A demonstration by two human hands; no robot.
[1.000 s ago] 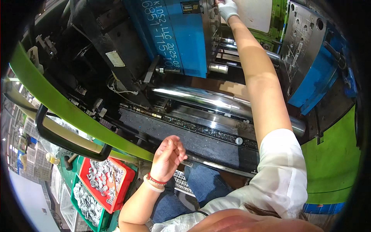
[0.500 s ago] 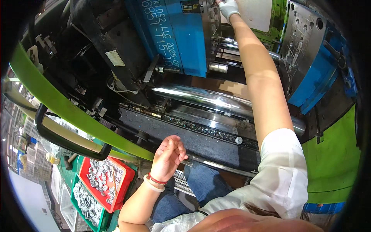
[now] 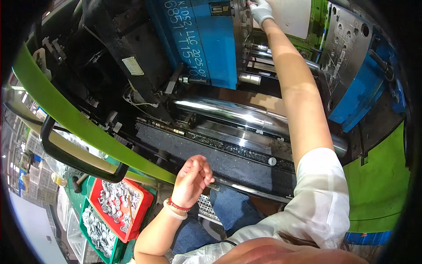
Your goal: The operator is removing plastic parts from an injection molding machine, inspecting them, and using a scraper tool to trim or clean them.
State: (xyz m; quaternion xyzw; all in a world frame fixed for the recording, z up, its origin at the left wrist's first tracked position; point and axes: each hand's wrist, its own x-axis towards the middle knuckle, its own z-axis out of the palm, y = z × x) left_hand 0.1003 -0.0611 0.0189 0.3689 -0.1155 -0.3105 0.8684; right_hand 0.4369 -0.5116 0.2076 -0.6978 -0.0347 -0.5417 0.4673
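Observation:
My right hand (image 3: 262,12), in a white glove, reaches far up to the inner face of the blue mould half (image 3: 215,48). Its fingers are bent together against the metal near the top edge of the view; what they pinch, if anything, is hidden. Low in the middle, my bare left hand (image 3: 192,179) is raised in front of my body with its fingers curled in and the thumb against them. No object shows in it. A red bracelet and a pale band circle that wrist. The other mould half (image 3: 345,57) faces the first across a gap.
Polished steel bars (image 3: 228,110) cross below the moulds. A small round whitish piece (image 3: 272,161) lies on the dark machine ledge. At left stands a green door frame with a black handle (image 3: 66,160). Red (image 3: 148,209) and green (image 3: 116,251) trays hold many small grey parts.
The view has shifted very slightly. My right hand stays at the mould face and my left hand keeps its curled pose.

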